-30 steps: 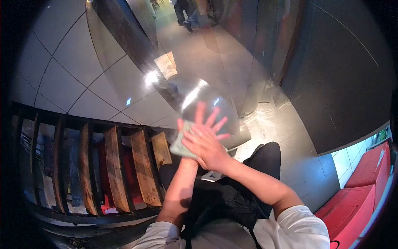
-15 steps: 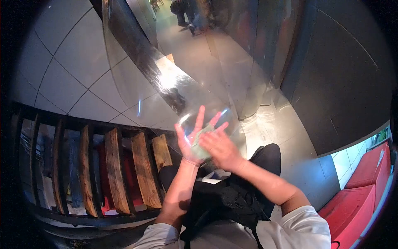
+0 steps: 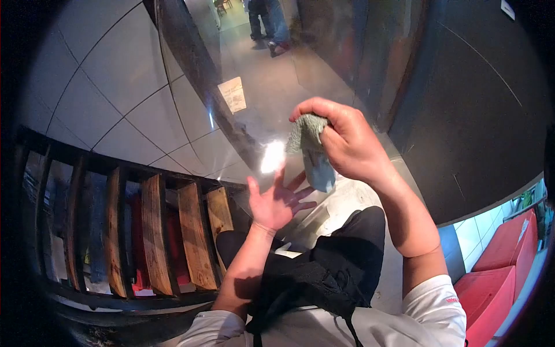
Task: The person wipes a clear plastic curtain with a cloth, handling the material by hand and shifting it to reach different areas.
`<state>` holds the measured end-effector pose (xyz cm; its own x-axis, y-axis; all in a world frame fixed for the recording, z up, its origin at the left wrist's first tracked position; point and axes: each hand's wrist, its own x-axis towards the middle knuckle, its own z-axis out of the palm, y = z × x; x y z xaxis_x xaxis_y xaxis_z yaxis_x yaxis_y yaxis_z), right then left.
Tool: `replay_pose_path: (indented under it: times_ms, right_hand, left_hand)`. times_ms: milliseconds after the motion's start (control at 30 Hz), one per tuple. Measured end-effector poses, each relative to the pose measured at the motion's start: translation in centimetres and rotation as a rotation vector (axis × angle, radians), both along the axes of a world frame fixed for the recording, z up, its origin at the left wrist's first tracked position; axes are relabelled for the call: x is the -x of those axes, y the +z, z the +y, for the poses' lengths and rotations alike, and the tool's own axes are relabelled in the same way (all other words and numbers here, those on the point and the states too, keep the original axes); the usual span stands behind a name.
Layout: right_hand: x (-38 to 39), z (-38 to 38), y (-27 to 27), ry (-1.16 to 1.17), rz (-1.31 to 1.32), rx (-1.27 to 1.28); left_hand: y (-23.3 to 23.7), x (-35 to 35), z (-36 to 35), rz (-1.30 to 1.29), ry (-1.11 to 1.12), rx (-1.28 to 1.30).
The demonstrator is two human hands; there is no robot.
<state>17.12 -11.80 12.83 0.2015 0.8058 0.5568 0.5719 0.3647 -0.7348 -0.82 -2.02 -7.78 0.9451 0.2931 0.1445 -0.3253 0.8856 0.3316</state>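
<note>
Nearest the camera, one left hand point(image 3: 276, 203) is fully open, fingers spread, palm seemingly flat against one clear rigid plastic sheet point(image 3: 254, 115), gripping nothing. Just above those fingertips, one right hand point(image 3: 347, 141) is closed tight around one crumpled grey-green cloth point(image 3: 308, 141), close to the sheet's bright glare. Wiping would likely go best with the cloth flattened, the open palm bracing the sheet, and strokes overlapping. Left of the fingers stand roughly seven worn brown wooden slats point(image 3: 153, 231). Far right of them lie two red cushions point(image 3: 497, 277). Beyond the fingertips are one paper label point(image 3: 234, 94) and one other person's legs point(image 3: 269, 20).
</note>
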Motion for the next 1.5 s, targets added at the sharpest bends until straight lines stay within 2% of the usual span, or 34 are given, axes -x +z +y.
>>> replay_pose_path:
  times_ms: [33,100,133,167,233,267,367,433,467,500,533,600,667,700,767,800,900,933,1000,1033,1067,1167,1200,1233,1267,1333,1433,1500]
  right_hand:
    - [0.5,0.2,1.0,0.079,0.123,0.041]
    - [1.2,0.8,2.8,0.238,0.367,0.126]
    - [1.3,1.7,2.7,0.289,0.395,0.086]
    - [1.5,2.7,3.0,0.223,0.371,0.015]
    - [1.8,4.6,3.5,0.092,0.325,-0.121]
    - [1.3,5.9,3.1,0.021,0.313,-0.026]
    - [0.9,9.4,-3.2,-0.236,-0.333,-0.236]
    - [4.0,8.4,-7.8,-0.066,-0.426,0.145]
    - [6.4,7.1,-9.3,-0.075,-0.519,0.155]
    - [8.5,5.5,-10.9,-0.084,-0.608,0.169]
    - [10.0,3.6,-12.5,-0.012,-0.536,0.136]
    - [10.9,1.4,-14.7,0.128,-0.395,0.056]
    - [8.6,0.8,-17.0,-0.064,-0.63,0.105]
    - [7.5,0.7,-17.5,-0.157,-0.755,0.131]
    - [5.4,3.6,-14.8,-0.416,-0.609,0.114]
    - [4.5,4.9,-13.1,-0.55,-0.535,0.101]
    - [6.6,7.5,-9.2,-0.431,-0.466,-0.056]
    - [8.4,6.9,-8.4,-0.298,-0.492,-0.012]
    - [11.3,3.9,-9.7,-0.055,-0.467,0.004]
    - [12.0,2.3,-11.3,0.056,-0.416,-0.024]
    - [11.8,1.7,-14.3,0.061,-0.519,-0.076]
    - [8.4,1.9,-14.5,-0.117,-0.7,0.106]
    - [7.2,3.0,-13.7,-0.293,-0.727,0.134]
    - [5.6,4.2,-12.5,-0.472,-0.761,0.161]
    - [4.9,5.2,-11.5,-0.523,-0.666,0.078]
    - [5.3,7.6,-10.1,-0.615,-0.469,-0.1]
    - [9.8,4.8,-12.1,0.011,-0.302,-0.136]
    - [9.6,2.4,-14.3,0.157,-0.411,-0.038]
  left_hand:
    - [0.4,0.1,-0.1,-0.057,-0.027,0.042]
    - [2.5,0.5,-1.4,0.041,0.059,0.071]
    - [4.1,0.4,-2.2,0.039,0.073,0.073]
    - [4.9,0.4,-2.5,0.039,0.085,0.075]
    - [3.0,0.2,-1.7,-0.015,-0.051,-0.006]
    - [2.1,0.0,-1.3,-0.043,-0.116,-0.052]
    - [1.3,0.8,-1.4,-0.001,0.028,0.086]
    - [5.4,0.6,-2.4,-0.131,0.136,0.105]
    - [4.1,-0.3,-2.1,0.228,0.503,-0.168]
    - [3.3,-0.4,-2.1,0.205,0.555,-0.21]
    - [2.8,-0.6,-2.2,0.183,0.607,-0.249]
    - [3.3,0.6,0.1,-0.022,0.365,-0.238]
    - [3.8,1.9,0.9,-0.204,0.104,-0.211]
    - [4.1,1.7,0.4,-0.145,0.168,-0.148]
    - [5.0,0.6,-0.8,-0.027,0.28,-0.04]
    - [4.4,-0.4,-1.1,-0.04,0.256,-0.112]
    - [7.3,-2.0,-3.9,0.05,0.169,-0.027]
    - [5.4,-2.0,-2.7,-0.068,0.006,-0.161]
    - [6.3,-1.7,-2.6,0.131,0.279,-0.3]
    - [6.4,-1.3,-2.4,0.136,0.349,-0.301]
    - [6.4,-0.9,-2.2,0.143,0.419,-0.304]
    - [5.5,0.3,-1.4,-0.116,0.399,-0.114]
    - [1.8,1.4,-0.4,0.065,0.417,-0.055]
    - [2.3,0.7,-1.0,-0.035,0.322,-0.047]
    - [3.6,-0.2,-2.0,-0.138,0.226,-0.037]
    - [5.5,-1.5,-3.5,-0.212,0.215,0.169]
    - [5.6,-1.5,-2.1,-0.158,0.324,0.027]
    - [5.1,-0.4,-0.8,-0.108,0.413,-0.066]
